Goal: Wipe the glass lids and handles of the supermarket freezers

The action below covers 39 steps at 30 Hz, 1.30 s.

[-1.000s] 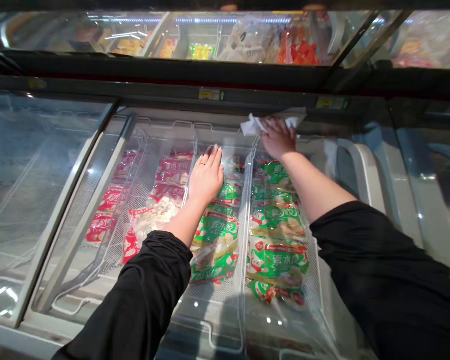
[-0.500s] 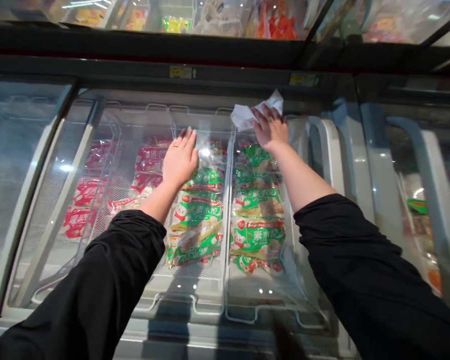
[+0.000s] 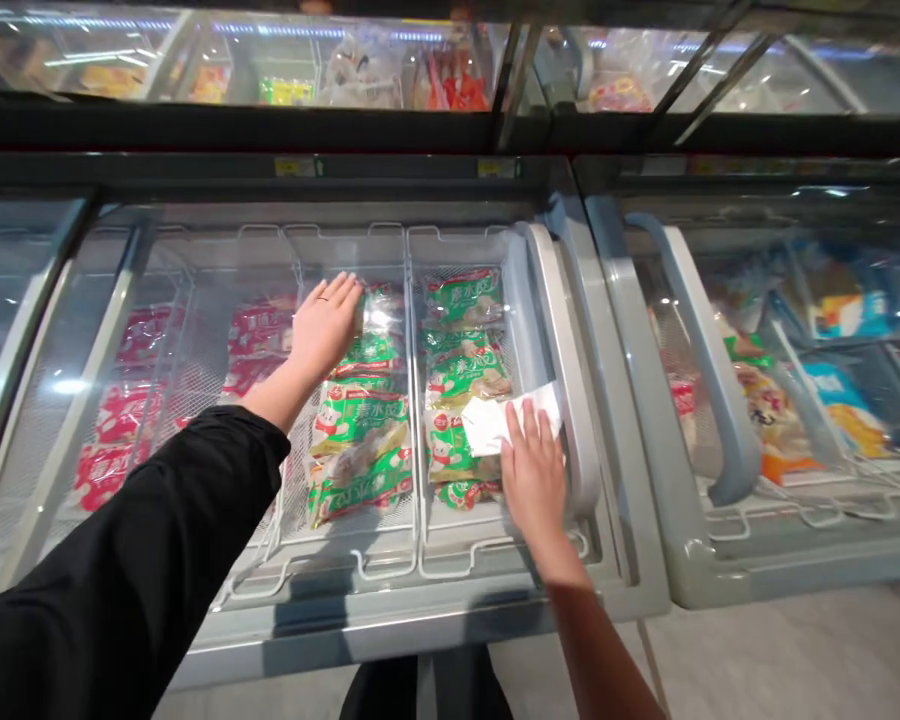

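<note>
My right hand (image 3: 534, 470) holds a white paper wipe (image 3: 487, 425) under its fingertips, pressing it to the glass lid of a chest freezer, close to the lid's curved grey handle (image 3: 570, 360). My left hand (image 3: 326, 325) lies flat on the same glass farther left, fingers outstretched and holding nothing. Beneath the glass, green bags of frozen dumplings (image 3: 364, 415) lie in white wire baskets (image 3: 412, 460). Red bags (image 3: 124, 410) lie farther left. The wipe and my right fingers cover part of the right-hand green bags.
A second freezer (image 3: 780, 560) with its own curved handle (image 3: 709, 370) stands at the right, with blue and orange packets inside. Behind runs another row of glass-covered freezers (image 3: 360, 75). Tiled floor (image 3: 810, 640) shows at the lower right.
My right hand has slid the wipe from the far edge of the glass towards me, down beside the handle. My left hand stays on the glass. The view has turned right.
</note>
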Each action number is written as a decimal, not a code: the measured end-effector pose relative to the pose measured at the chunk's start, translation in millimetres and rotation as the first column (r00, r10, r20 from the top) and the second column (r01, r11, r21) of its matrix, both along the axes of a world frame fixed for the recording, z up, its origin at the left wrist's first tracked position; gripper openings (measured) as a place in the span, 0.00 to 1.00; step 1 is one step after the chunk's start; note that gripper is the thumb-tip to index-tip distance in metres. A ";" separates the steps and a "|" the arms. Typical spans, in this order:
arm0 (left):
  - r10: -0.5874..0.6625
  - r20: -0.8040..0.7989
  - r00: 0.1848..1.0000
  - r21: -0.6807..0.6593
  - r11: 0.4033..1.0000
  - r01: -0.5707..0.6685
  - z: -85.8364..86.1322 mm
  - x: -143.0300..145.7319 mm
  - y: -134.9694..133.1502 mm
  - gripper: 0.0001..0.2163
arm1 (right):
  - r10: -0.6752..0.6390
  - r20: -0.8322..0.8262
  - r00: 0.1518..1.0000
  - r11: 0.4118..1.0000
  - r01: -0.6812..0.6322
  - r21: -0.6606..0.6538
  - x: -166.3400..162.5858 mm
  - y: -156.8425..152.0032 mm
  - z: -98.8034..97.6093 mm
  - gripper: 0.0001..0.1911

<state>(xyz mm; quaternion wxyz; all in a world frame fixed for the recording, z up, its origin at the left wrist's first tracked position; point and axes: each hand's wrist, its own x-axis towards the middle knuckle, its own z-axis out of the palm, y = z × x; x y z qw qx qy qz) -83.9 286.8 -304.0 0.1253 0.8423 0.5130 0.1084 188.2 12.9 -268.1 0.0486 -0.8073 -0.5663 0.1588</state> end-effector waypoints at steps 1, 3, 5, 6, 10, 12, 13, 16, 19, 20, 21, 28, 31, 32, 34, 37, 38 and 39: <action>-0.067 0.004 0.998 0.000 0.998 0.067 4.6 10.5 -15.1 0.27 | -0.007 -0.005 1.000 1.000 0.007 0.003 -2.8 -10.7 1.1 0.38; -0.166 0.021 0.986 -0.008 0.986 0.167 12.1 36.3 -51.1 0.28 | -0.009 -0.004 1.000 1.000 0.009 0.004 -5.5 -9.6 0.1 0.39; -0.221 0.028 0.975 -0.042 0.974 0.222 15.5 63.8 -88.3 0.27 | 0.021 0.001 1.000 1.000 -0.021 -0.004 -3.9 18.9 -3.8 0.37; -0.229 0.023 0.973 -0.065 0.971 0.230 15.5 76.0 -104.7 0.27 | 0.049 0.003 0.999 0.999 -0.049 -0.009 -1.1 41.1 -6.3 0.35; -0.162 0.008 0.987 -0.111 0.981 0.162 9.3 103.5 -140.6 0.27 | 0.154 0.004 0.988 0.987 -0.154 -0.035 20.0 147.6 -18.6 0.31; -0.136 0.024 0.990 -0.114 0.984 0.138 6.2 105.1 -142.4 0.28 | 0.182 -0.018 0.983 0.981 -0.183 -0.065 31.6 188.4 -25.9 0.32; -0.134 0.033 0.990 -0.117 0.984 0.137 5.2 104.3 -141.3 0.28 | 0.192 -0.029 0.981 0.979 -0.194 -0.070 36.0 200.3 -29.1 0.33; -0.134 0.052 0.990 -0.129 0.982 0.140 5.0 101.2 -136.8 0.28 | 0.213 -0.036 0.976 0.975 -0.215 -0.062 39.5 191.6 -31.0 0.34; -0.122 0.062 0.991 -0.145 0.981 0.130 6.9 101.1 -136.0 0.28 | 0.238 -0.019 0.971 0.968 -0.239 -0.076 26.6 120.2 -15.5 0.35; -0.119 0.068 0.991 -0.151 0.980 0.128 7.5 101.5 -136.5 0.28 | 0.245 -0.013 0.970 0.966 -0.245 -0.088 19.4 87.3 -8.0 0.35; -0.117 0.078 0.990 -0.156 0.980 0.128 7.6 101.9 -137.1 0.28 | 0.252 -0.009 0.968 0.962 -0.252 -0.105 11.6 52.4 -0.5 0.36; -0.103 0.199 0.975 -0.176 0.975 0.138 -3.6 101.3 -135.3 0.31 | 0.354 -0.017 0.935 0.916 -0.350 -0.198 -32.5 -130.2 25.3 0.36; -0.145 0.210 0.967 -0.220 0.957 0.192 -7.9 94.4 -131.6 0.31 | 0.330 0.000 0.944 0.925 -0.324 -0.197 -28.4 -147.6 27.9 0.34; -0.181 0.216 0.960 -0.238 0.943 0.231 -7.9 89.5 -131.2 0.31 | 0.285 0.025 0.958 0.942 -0.275 -0.194 -24.4 -148.9 28.6 0.34; -0.267 0.227 0.937 -0.268 0.908 0.323 -5.3 74.5 -133.6 0.31 | 0.159 0.081 0.984 0.973 -0.142 -0.183 -17.7 -149.8 29.7 0.34; -0.364 0.212 0.907 -0.292 0.862 0.414 3.8 42.0 -147.2 0.31 | -0.019 0.126 0.992 0.987 0.039 -0.153 -26.0 -151.1 31.4 0.33; -0.383 0.202 0.901 -0.303 0.851 0.430 7.6 30.3 -153.7 0.31 | -0.048 0.116 0.992 0.987 0.065 -0.147 -36.3 -151.1 32.4 0.33; -0.397 0.194 0.897 -0.317 0.840 0.440 11.3 19.1 -160.6 0.31 | -0.057 0.093 0.994 0.987 0.070 -0.143 -50.5 -150.3 33.8 0.33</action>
